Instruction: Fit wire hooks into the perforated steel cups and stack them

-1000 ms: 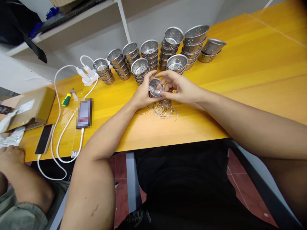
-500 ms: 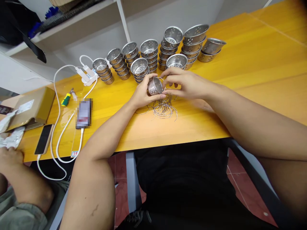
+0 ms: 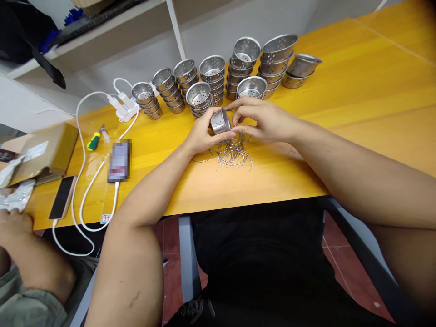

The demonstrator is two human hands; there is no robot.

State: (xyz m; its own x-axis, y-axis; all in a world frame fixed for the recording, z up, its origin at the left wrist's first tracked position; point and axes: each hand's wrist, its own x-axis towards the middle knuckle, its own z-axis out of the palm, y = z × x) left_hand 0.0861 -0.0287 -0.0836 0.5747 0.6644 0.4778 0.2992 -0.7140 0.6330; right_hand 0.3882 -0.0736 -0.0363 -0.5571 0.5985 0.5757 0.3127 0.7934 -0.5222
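A small perforated metal cup [image 3: 220, 121] lies tilted on its side in my left hand [image 3: 203, 133], its rim facing right. The fingers of my right hand [image 3: 256, 117] are bent at that rim, thumb and fingertips close together; whether they pinch a thin wire there is too small to tell. Below both hands, a loose heap of curved thin wires [image 3: 235, 156] rests on the yellow table [image 3: 190, 190]. Just behind my hands stand a stack of perforated cups [image 3: 198, 96] and a wider cup [image 3: 251, 87].
More stacked cups [image 3: 211, 68] line the table's back. To the left are a white power strip [image 3: 124, 109] with cables, a green and yellow tool [image 3: 93, 141], a phone [image 3: 119, 161], another phone [image 3: 63, 197] and a cardboard box [image 3: 51, 152]. Another person's hand [image 3: 15, 221] rests at the far left.
The cup in my left hand has turned, so its opening points more to the right and less of the inside shows. My right hand has shifted only slightly.
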